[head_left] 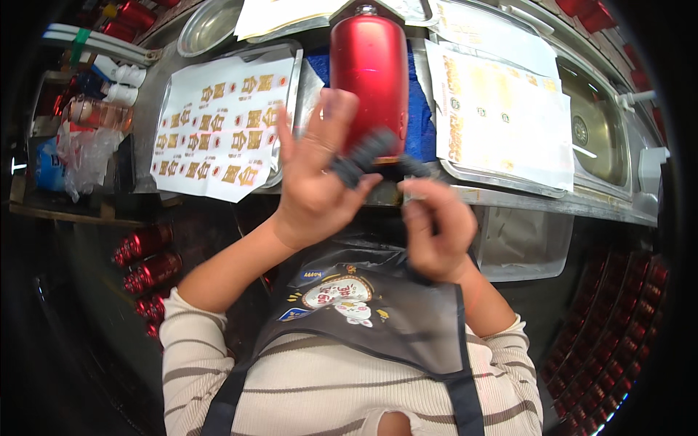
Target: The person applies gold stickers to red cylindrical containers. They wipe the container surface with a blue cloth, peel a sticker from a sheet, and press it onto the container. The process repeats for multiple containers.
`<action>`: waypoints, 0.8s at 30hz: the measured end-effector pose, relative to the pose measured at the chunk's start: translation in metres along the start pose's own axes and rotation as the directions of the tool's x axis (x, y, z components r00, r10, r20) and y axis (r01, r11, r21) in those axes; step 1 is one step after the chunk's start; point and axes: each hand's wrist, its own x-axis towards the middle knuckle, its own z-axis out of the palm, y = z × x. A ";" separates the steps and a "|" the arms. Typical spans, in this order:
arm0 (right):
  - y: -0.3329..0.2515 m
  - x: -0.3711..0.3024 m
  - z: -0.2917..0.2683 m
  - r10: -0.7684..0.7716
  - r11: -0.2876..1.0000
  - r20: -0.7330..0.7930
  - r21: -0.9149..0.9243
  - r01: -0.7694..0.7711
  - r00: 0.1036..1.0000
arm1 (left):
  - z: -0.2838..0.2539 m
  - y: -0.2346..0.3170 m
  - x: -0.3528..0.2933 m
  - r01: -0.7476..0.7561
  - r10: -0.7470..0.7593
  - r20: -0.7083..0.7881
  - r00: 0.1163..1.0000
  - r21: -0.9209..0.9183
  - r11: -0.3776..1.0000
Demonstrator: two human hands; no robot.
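A glossy red bottle (368, 80) lies in front of me with its neck pointing away, over a blue cloth (422, 109). My left hand (313, 171) is raised at its near left side, blurred, with fingers spread and dark grey coverings on some of them. Whether it touches the bottle I cannot tell. Just right of the bottle's near end, my right hand (440, 229) is closed with bent fingers. Something dark grey (416, 168) shows at its fingertips, too smeared to name.
White decal sheets with gold characters (196, 94) lie on a metal tray to the left; paler sheets (538, 138) cover a right-hand tray (502, 187). A sink (596, 138) is far right, a metal bowl (207, 29) back left. Red bottles (153, 269) stand below both sides.
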 end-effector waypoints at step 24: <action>-0.001 0.035 -0.006 -0.387 0.752 0.471 -0.336 0.566 0.793 | 0.023 -0.012 0.009 0.052 -0.084 -0.151 0.985 -0.200 0.978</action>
